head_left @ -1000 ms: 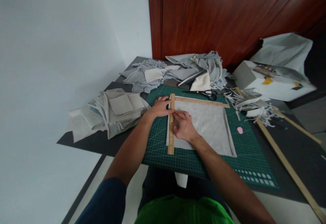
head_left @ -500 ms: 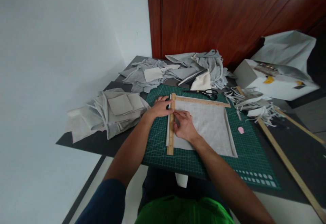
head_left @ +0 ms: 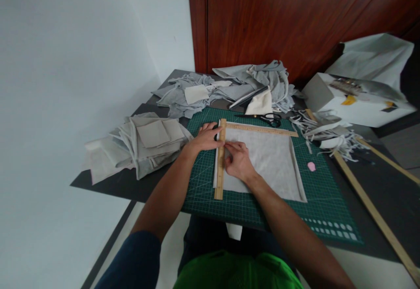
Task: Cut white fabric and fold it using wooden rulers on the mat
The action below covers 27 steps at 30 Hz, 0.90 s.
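Note:
A pale grey cloth (head_left: 265, 162) lies flat on the green cutting mat (head_left: 203, 179). One wooden ruler (head_left: 218, 175) stands upright in the view along the cloth's left side, and a second wooden ruler (head_left: 262, 130) runs along its far edge. My left hand (head_left: 206, 138) presses on the upright ruler with fingers and thumb spread apart. Beside it, my right hand (head_left: 238, 158) rests on the cloth, fingers bent and drawn together at the ruler's right edge. Whatever its fingertips may pinch is too small to see.
Black scissors (head_left: 272, 119) lie beyond the cloth. Folded cloths (head_left: 154, 138) are stacked at left, grey fabric (head_left: 187, 94) is heaped behind. To the right are a pink piece (head_left: 311, 166), fabric strips (head_left: 334, 133), long wooden strips (head_left: 364, 201) and a white box (head_left: 348, 105).
The view has shifted very slightly. Both hands stay at the upright ruler; the rulers and the cloth lie as before.

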Motion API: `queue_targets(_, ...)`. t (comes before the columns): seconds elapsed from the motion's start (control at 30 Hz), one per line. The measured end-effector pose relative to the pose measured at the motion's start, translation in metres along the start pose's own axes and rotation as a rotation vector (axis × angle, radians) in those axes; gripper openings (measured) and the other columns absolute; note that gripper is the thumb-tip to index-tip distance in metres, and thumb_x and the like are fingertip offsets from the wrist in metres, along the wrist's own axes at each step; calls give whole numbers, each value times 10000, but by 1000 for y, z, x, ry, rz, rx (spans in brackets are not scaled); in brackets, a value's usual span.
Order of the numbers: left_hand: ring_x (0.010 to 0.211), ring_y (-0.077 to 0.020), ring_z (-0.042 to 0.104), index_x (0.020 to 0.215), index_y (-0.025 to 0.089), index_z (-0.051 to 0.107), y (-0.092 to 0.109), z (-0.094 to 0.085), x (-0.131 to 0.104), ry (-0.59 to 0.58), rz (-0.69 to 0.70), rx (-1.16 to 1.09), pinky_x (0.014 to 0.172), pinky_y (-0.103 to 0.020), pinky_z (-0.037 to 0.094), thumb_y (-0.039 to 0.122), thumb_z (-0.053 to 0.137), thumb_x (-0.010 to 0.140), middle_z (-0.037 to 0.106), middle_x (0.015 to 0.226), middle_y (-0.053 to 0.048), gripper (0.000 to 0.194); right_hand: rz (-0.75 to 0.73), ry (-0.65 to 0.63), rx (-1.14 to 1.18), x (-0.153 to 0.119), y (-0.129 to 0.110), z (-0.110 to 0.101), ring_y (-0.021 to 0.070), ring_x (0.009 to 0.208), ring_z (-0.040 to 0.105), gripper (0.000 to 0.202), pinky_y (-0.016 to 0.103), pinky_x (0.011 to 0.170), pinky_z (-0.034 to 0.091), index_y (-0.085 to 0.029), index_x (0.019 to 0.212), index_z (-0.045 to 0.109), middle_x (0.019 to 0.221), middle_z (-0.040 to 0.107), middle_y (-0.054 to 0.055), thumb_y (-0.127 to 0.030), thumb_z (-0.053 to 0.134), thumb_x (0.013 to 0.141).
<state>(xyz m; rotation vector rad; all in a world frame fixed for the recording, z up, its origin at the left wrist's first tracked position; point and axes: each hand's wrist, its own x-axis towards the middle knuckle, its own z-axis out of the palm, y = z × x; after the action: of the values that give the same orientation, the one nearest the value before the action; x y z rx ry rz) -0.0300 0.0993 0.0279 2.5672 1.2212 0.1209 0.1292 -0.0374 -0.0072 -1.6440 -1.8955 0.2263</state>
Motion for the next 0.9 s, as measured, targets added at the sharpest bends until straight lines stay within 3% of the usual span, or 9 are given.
queue_targets(0.37, 1576, -375, 312, 1648, 303, 446, 1, -3, 1, -51, -30, -9, 1282, -508, 298, 516, 688, 870, 317, 1756, -85, 842, -61, 70, 5, -1, 7, 4, 373, 1253, 553, 591, 542, 1110, 474, -69, 1323, 744, 1378, 723, 176, -157, 604, 756)
queue_targets(0.7, 1554, -388, 324, 1644, 321, 457, -1, -1, 3, -33, 0, -55, 1272, -538, 302, 490, 689, 842, 356, 1731, -71, 852, -41, 36, 5, -1, 8, 2, 388, 1275, 537, 593, 571, 1079, 462, -60, 1352, 727, 1423, 697, 183, -202, 597, 791)
queue_targets(0.9, 1568, -372, 313, 1642, 270, 466, 0, -1, 2, -38, -3, -41, 1272, -518, 306, 487, 683, 845, 351, 1733, -99, 854, -26, 22, -8, -1, 8, 2, 400, 1291, 521, 598, 595, 1076, 449, -69, 1376, 716, 1442, 683, 184, -215, 589, 809)
